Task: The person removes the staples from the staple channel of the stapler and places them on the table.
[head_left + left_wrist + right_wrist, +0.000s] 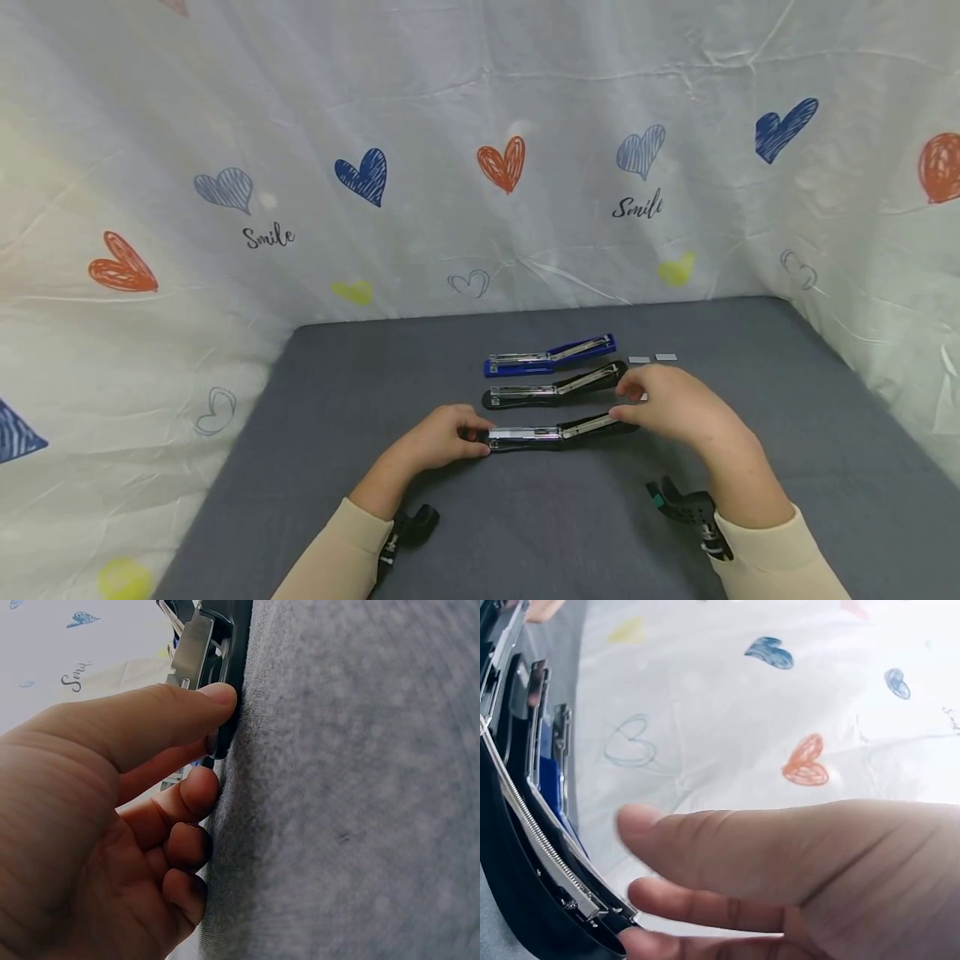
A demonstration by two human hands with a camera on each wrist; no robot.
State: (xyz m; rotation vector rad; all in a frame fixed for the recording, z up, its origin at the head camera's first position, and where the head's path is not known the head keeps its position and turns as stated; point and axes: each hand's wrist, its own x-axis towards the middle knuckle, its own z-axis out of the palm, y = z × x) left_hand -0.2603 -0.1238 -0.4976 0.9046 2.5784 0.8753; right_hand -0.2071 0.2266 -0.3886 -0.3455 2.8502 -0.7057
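Note:
The nearest black stapler (525,437) lies unfolded on the grey cloth, its metal parts facing up. My left hand (448,437) pinches its left end; in the left wrist view the thumb (210,701) presses along the stapler's dark edge (238,652). My right hand (675,404) hovers at the right end, thumb and fingers apart. In the right wrist view a spring shows along that stapler's raised arm (536,817), with the fingertips right at its end. A second black stapler (525,396) and a blue stapler (519,363) lie unfolded behind it.
Small pale strips (665,357) lie on the grey table (360,367) beyond my right hand. A white curtain (427,108) printed with hearts surrounds the table's back and sides. Black wrist mounts (686,504) stick out from both sleeves.

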